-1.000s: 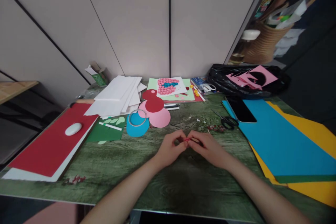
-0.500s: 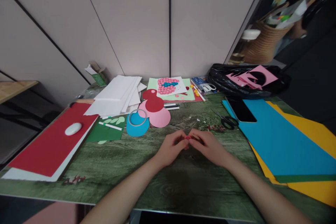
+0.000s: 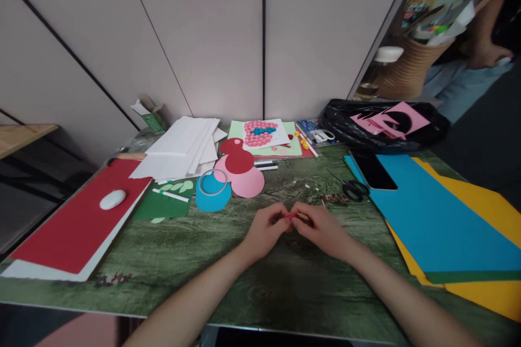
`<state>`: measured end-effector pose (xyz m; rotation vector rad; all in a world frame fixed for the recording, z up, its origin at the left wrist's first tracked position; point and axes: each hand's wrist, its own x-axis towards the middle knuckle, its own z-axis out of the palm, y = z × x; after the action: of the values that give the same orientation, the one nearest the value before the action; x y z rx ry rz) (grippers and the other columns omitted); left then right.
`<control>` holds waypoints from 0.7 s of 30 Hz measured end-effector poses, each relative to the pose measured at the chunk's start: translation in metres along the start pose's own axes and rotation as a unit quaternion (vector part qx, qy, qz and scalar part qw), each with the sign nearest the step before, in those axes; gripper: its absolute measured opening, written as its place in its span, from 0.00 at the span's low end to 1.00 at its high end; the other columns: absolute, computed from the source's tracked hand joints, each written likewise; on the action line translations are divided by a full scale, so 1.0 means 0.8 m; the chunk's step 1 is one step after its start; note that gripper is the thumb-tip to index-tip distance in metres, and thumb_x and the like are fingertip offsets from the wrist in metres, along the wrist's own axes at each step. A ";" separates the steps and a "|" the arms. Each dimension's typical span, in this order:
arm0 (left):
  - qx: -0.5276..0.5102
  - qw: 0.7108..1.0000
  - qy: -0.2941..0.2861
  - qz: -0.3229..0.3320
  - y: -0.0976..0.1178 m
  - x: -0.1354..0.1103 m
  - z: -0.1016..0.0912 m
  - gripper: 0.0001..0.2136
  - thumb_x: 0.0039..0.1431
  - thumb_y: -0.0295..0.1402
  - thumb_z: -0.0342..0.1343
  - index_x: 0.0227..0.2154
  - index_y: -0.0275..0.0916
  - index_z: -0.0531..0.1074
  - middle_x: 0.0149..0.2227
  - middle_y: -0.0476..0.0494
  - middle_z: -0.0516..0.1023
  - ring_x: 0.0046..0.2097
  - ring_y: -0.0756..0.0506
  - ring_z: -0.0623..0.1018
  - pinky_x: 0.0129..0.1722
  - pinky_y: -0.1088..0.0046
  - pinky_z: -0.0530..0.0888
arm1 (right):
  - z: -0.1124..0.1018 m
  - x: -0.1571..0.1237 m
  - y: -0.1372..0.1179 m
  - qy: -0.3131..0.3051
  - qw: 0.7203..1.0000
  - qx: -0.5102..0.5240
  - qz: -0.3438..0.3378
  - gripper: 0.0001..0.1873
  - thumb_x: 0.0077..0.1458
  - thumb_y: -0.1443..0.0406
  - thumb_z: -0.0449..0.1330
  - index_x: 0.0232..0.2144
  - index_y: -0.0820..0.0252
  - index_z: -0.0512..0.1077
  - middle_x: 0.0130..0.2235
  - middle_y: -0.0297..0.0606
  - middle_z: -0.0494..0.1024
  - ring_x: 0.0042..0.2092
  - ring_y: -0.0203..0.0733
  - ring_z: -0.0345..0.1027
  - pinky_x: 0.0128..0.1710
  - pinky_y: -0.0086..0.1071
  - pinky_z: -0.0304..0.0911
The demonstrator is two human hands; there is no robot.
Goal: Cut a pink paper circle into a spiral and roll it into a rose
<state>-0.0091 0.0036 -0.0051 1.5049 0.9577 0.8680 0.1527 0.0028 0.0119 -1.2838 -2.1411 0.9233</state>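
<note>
Fingertips to fingertips above the middle of the table, my left hand point(image 3: 266, 229) and my right hand point(image 3: 319, 227) pinch a small red piece point(image 3: 290, 216), probably rolled paper. Most of it is hidden by the fingers. Black scissors point(image 3: 355, 190) lie beyond my right hand, beside small dark red scraps point(image 3: 334, 199). Ahead of my left hand are pink paper circles point(image 3: 248, 182), a red circle point(image 3: 239, 162) and a blue circle point(image 3: 213, 201) with a roll of tape point(image 3: 201, 181) on it.
White sheets point(image 3: 175, 143), red paper point(image 3: 77, 222) with a white mouse point(image 3: 113, 199), and green paper point(image 3: 163, 209) lie left. A picture of pink and blue balls point(image 3: 260, 134) is at the back. A phone point(image 3: 373, 169) rests on blue paper point(image 3: 439, 217) at right. Another person's hand point(image 3: 488, 56) shows behind.
My hands stay together on the small red piece, with only slight finger movement. The other person at the upper right has shifted, and more of their arm and legs shows.
</note>
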 end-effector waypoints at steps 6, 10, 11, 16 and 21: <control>0.030 0.999 0.013 0.002 -0.001 0.001 -0.001 0.06 0.51 0.29 0.48 0.22 0.36 0.65 0.23 0.51 0.67 0.29 0.50 0.67 0.31 0.76 0.62 | 0.000 0.001 -0.001 0.000 1.000 0.016 0.002 0.10 0.55 0.64 0.49 0.22 0.60 0.62 0.20 0.26 0.56 0.23 0.31 0.49 0.23 0.26 0.43; 0.031 0.999 0.015 0.005 -0.002 0.002 -0.001 0.06 0.51 0.29 0.48 0.22 0.36 0.65 0.23 0.50 0.67 0.29 0.50 0.66 0.31 0.76 0.62 | 0.001 0.001 -0.001 0.002 1.000 0.021 0.005 0.11 0.55 0.64 0.49 0.22 0.60 0.61 0.20 0.26 0.56 0.24 0.31 0.49 0.23 0.26 0.43; 0.032 0.999 0.016 0.007 -0.002 0.002 -0.001 0.06 0.51 0.29 0.48 0.21 0.36 0.65 0.23 0.50 0.67 0.29 0.50 0.66 0.31 0.76 0.62 | 0.001 0.001 -0.001 0.001 1.000 0.023 0.005 0.10 0.55 0.64 0.49 0.22 0.60 0.61 0.20 0.27 0.56 0.24 0.31 0.49 0.23 0.26 0.43; 0.032 0.999 0.016 0.007 -0.001 0.002 -0.001 0.06 0.51 0.30 0.48 0.22 0.36 0.65 0.23 0.50 0.67 0.29 0.50 0.66 0.31 0.76 0.63 | 0.001 0.001 -0.001 0.002 1.000 0.030 0.009 0.11 0.55 0.65 0.49 0.22 0.60 0.60 0.20 0.26 0.55 0.24 0.31 0.48 0.23 0.27 0.43; -0.005 1.000 -0.014 -0.015 -0.002 0.002 -0.003 0.06 0.51 0.31 0.48 0.22 0.36 0.64 0.23 0.50 0.68 0.28 0.51 0.67 0.31 0.76 0.63 | 0.000 0.002 -0.001 -0.004 0.999 0.029 0.018 0.11 0.55 0.64 0.50 0.22 0.60 0.60 0.21 0.27 0.57 0.24 0.32 0.50 0.24 0.27 0.44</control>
<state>-0.0107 0.0065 -0.0066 1.4862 0.9521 0.8264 0.1516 0.0041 0.0127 -1.2956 -2.0883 0.9986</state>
